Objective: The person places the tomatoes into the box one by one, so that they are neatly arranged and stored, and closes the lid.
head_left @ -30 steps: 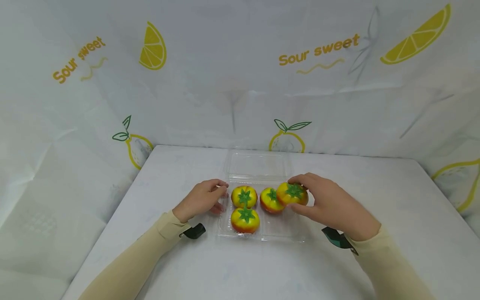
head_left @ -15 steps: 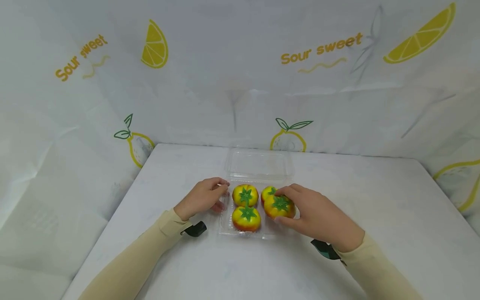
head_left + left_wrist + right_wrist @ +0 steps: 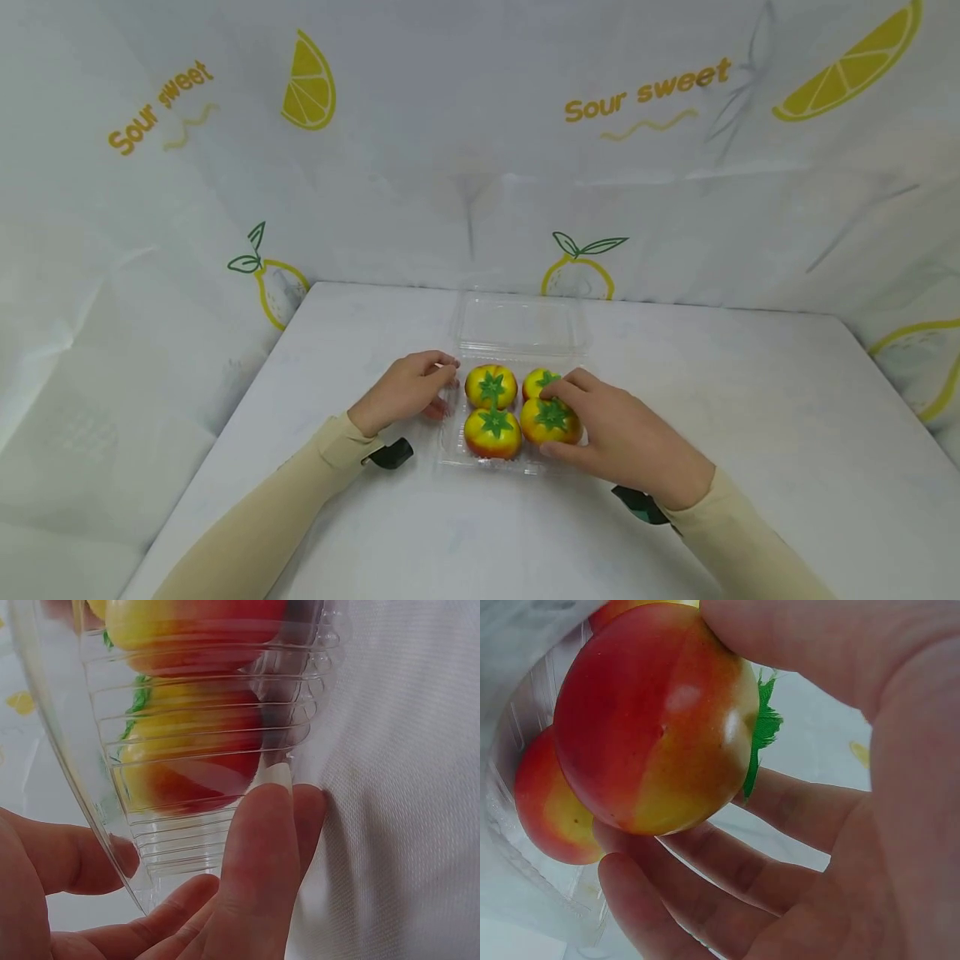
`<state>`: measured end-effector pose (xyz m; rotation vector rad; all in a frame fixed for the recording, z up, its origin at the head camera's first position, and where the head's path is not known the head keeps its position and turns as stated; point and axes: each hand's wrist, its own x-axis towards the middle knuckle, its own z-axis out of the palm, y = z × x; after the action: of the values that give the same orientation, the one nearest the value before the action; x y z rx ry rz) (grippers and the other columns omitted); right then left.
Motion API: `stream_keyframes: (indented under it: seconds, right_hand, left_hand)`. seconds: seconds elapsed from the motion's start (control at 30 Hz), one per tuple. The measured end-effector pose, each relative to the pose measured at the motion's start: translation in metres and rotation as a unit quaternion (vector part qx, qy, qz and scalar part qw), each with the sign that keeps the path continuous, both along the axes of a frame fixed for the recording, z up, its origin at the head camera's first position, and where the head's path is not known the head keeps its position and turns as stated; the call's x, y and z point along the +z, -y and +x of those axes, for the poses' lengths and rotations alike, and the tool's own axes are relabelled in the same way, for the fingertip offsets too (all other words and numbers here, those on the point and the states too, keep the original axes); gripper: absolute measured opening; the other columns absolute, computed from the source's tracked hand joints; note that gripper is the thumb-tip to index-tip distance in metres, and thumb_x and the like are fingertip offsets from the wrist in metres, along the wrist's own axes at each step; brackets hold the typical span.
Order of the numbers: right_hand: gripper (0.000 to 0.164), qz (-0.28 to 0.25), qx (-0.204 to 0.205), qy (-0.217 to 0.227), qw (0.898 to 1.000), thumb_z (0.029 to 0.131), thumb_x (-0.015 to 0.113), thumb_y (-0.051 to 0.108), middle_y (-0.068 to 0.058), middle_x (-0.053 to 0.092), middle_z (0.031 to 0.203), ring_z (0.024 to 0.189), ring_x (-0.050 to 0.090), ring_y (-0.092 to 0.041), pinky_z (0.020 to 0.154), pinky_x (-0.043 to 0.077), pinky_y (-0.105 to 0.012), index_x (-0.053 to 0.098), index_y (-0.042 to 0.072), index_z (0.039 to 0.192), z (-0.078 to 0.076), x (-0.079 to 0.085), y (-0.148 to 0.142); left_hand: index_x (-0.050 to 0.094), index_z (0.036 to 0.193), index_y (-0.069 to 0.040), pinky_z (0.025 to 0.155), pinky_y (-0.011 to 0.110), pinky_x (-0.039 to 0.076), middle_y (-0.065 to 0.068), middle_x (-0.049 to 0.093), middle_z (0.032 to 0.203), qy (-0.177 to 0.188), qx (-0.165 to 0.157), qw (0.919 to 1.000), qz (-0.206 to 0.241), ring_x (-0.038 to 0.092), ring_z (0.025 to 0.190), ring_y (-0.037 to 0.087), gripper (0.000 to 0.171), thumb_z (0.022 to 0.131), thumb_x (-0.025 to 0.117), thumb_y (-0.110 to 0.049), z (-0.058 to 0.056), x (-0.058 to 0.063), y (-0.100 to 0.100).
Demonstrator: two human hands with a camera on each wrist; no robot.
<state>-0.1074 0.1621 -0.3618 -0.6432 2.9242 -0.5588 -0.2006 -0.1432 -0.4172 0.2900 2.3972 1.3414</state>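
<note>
A clear plastic clamshell box [image 3: 456,457] sits on the table, holding yellow-red tomatoes with green star-shaped tops. Two of them, a back tomato [image 3: 487,385] and a front tomato [image 3: 492,437], fill its left side. My right hand [image 3: 630,433] grips another tomato [image 3: 551,423] over the front right spot, thumb on the near side and fingers round the far side. Behind it, a fourth tomato [image 3: 536,383] is partly covered by those fingers. At the box's left wall, my left hand [image 3: 408,387] pinches the rim, its thumb [image 3: 97,859] and fingers on opposite sides of the plastic.
The box's transparent lid [image 3: 517,325] lies folded back toward the rear of the white table [image 3: 360,533]. A white cloth backdrop [image 3: 450,150] with lemon prints rises behind the table. Dark straps [image 3: 390,454] show at the wrists.
My right hand has carried its tomato left and toward me, from above the back right tomato to the front right spot of the box. My left hand has stayed at the box's left side.
</note>
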Motion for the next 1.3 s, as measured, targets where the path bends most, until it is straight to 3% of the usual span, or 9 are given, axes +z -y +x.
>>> stream_keyframes:
  seconds: [0.67, 0.93, 1.1, 1.3]
  right_hand:
    - [0.05, 0.006, 0.004, 0.016, 1.0, 0.086, 0.092, 0.037, 0.003, 0.058, 0.112, 0.082, 0.055, -0.008, 0.073, 0.054, -0.024, 0.071, 0.017, 0.127, 0.001, -0.0075, 0.0039]
    - [0.052, 0.017, 0.003, 0.013, 1.0, 0.085, 0.092, 0.039, 0.001, 0.061, 0.116, 0.086, 0.058, -0.009, 0.079, 0.059, -0.028, 0.071, 0.017, 0.127, 0.0, -0.0095, 0.0048]
    - [0.055, 0.02, 0.003, 0.022, 1.0, 0.085, 0.092, 0.044, 0.001, 0.061, 0.117, 0.085, 0.056, -0.009, 0.077, 0.059, -0.028, 0.071, 0.018, 0.129, -0.0004, -0.0091, 0.004]
    - [0.054, 0.014, -0.002, 0.041, 0.999, 0.087, 0.09, 0.048, 0.0, 0.063, 0.122, 0.087, 0.058, -0.011, 0.084, 0.062, -0.033, 0.072, 0.021, 0.129, -0.0012, -0.0075, 0.0034]
  left_hand:
    - [0.066, 0.142, -0.008, 0.073, 0.034, 0.068, 0.013, 0.077, 0.119, -0.005, -0.002, 1.0, -0.002, 0.077, 0.073, 0.019, 0.041, 0.113, 0.055, -0.033, 0.0018, 0.0023, -0.0003]
    - [0.067, 0.141, -0.009, 0.072, 0.033, 0.068, 0.012, 0.077, 0.119, -0.008, -0.001, 0.9999, -0.007, 0.077, 0.073, 0.018, 0.04, 0.113, 0.055, -0.034, 0.0003, -0.0003, 0.0001]
    - [0.066, 0.141, -0.009, 0.072, 0.034, 0.068, 0.012, 0.076, 0.12, -0.005, -0.001, 1.0, -0.007, 0.077, 0.074, 0.018, 0.04, 0.113, 0.055, -0.034, 0.0001, -0.0003, 0.0001]
    - [0.066, 0.141, -0.009, 0.073, 0.034, 0.068, 0.012, 0.077, 0.119, -0.005, -0.002, 1.0, -0.007, 0.077, 0.074, 0.018, 0.04, 0.113, 0.055, -0.035, 0.0001, 0.0009, 0.0004]
